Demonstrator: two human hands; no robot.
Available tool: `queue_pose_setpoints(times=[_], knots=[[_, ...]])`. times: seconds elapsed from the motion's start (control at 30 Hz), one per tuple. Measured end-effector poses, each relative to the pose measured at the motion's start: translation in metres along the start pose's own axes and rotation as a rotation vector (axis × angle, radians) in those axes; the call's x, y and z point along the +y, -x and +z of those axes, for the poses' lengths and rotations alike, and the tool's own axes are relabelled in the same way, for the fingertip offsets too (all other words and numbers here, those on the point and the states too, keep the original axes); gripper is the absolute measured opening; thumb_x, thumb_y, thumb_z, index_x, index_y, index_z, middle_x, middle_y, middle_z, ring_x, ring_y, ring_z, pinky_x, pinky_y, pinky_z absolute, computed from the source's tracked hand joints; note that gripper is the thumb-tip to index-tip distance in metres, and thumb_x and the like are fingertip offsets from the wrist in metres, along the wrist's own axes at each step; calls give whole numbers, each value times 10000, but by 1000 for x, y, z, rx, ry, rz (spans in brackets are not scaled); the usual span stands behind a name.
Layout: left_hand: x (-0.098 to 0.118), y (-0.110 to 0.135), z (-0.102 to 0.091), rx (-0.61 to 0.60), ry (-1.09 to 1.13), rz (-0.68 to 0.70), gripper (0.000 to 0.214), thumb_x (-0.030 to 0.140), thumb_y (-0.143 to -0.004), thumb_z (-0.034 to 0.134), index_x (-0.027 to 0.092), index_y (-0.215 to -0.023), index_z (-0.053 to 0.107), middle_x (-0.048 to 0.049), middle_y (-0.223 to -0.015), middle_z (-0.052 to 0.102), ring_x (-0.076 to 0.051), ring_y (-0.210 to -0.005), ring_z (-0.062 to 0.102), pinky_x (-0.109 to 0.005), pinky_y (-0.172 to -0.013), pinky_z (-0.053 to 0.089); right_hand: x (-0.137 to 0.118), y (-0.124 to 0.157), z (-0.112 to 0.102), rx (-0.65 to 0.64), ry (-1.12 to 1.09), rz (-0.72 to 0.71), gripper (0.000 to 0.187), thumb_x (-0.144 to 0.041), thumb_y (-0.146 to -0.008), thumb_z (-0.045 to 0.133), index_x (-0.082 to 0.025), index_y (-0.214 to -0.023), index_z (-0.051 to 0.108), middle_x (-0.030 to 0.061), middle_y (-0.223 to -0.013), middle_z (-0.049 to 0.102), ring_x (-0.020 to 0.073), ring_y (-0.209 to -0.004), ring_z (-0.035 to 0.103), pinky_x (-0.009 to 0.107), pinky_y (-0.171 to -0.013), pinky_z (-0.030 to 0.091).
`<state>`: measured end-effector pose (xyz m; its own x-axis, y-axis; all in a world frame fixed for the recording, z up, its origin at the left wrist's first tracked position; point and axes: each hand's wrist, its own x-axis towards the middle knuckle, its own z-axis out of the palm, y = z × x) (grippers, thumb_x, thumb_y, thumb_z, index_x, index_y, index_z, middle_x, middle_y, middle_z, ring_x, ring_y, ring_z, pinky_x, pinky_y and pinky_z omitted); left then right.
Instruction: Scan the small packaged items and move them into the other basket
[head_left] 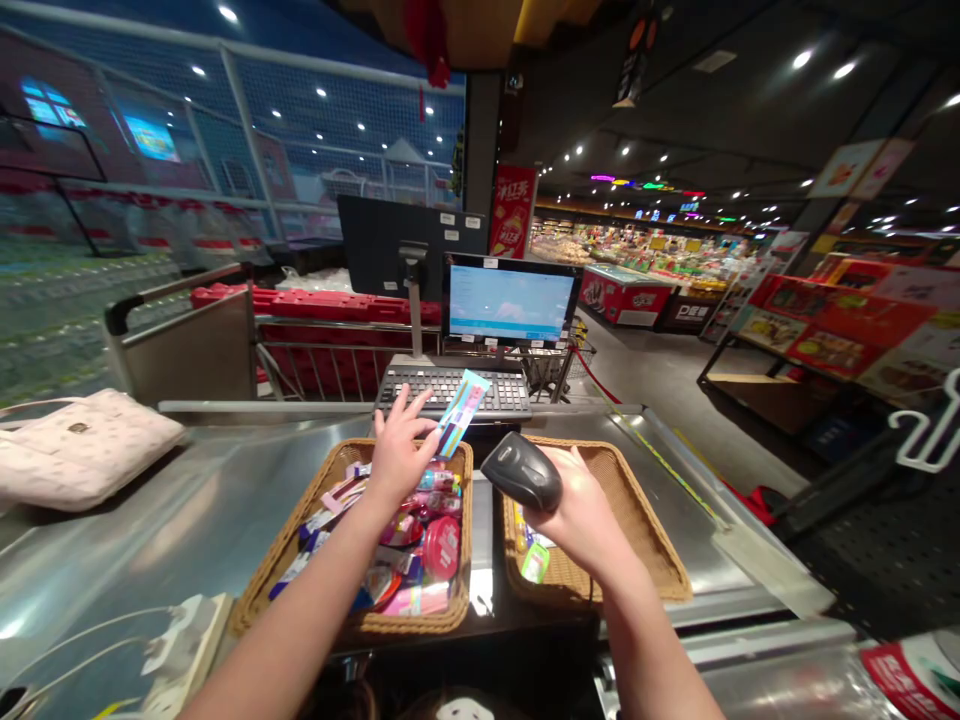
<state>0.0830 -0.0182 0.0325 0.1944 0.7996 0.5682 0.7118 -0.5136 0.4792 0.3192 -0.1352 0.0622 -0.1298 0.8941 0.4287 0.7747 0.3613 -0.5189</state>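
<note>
The surface is shiny bare metal, with blurred reflections of the lights across it. Two woven baskets sit side by side on it, a narrow gap between them: the left basket and the right basket, with a keyboard beyond them at the far edge. A pale bag rests well to the left, and a white power strip with cables lies at the near left.

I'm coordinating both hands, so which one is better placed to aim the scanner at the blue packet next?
Likely the right hand: it grips the black scanner near the blue packet, while the left hand is occupied holding that packet.
</note>
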Motion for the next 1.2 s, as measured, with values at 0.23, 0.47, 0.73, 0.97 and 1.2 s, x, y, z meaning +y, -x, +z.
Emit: queue_pose_setpoints(times=[0.23, 0.47, 0.73, 0.97, 1.2], knots=[[-11, 7, -10, 12, 2, 0, 212, 308, -860, 499, 233, -792, 686, -26, -1421, 523, -300, -1445, 260, -717, -1093, 157, -11, 1, 8, -32, 11, 12, 422, -155, -642, 569, -257, -1042, 657, 74, -1160, 676, 309, -1164, 571, 603, -1119, 191], [-18, 12, -21, 25, 38, -26, 212, 298, -857, 500, 226, -783, 685, -37, -1422, 521, -304, -1441, 268, -702, -1099, 163, -21, 0, 14, -41, -16, 22, 411, -132, -642, 559, -246, -1028, 644, 57, -1133, 676, 285, -1104, 589, 557, -1108, 240], [-26, 17, -26, 44, 78, -50, 200, 299, -856, 511, 221, -777, 677, -58, -1414, 528, -320, -1439, 270, -724, -1077, 178, -27, -5, 25, -25, -18, 8, 300, -127, -650, 548, -219, -922, 637, 48, -996, 677, 252, -963, 609, 507, -1041, 337], [-29, 20, -27, 56, 80, -48, 205, 301, -864, 513, 214, -770, 672, -62, -1414, 529, -318, -1438, 273, -715, -1082, 185, -29, -5, 29, -43, 11, 11, 319, -159, -677, 555, -222, -979, 632, 65, -1059, 662, 275, -1037, 590, 547, -1086, 258], [-33, 21, -29, 43, 75, -61, 203, 293, -864, 514, 219, -778, 682, -55, -1417, 527, -309, -1440, 271, -710, -1092, 168, -31, -5, 31, -29, -3, 48, 318, -135, -655, 552, -217, -954, 624, 51, -1019, 673, 262, -1013, 601, 495, -1052, 319]])
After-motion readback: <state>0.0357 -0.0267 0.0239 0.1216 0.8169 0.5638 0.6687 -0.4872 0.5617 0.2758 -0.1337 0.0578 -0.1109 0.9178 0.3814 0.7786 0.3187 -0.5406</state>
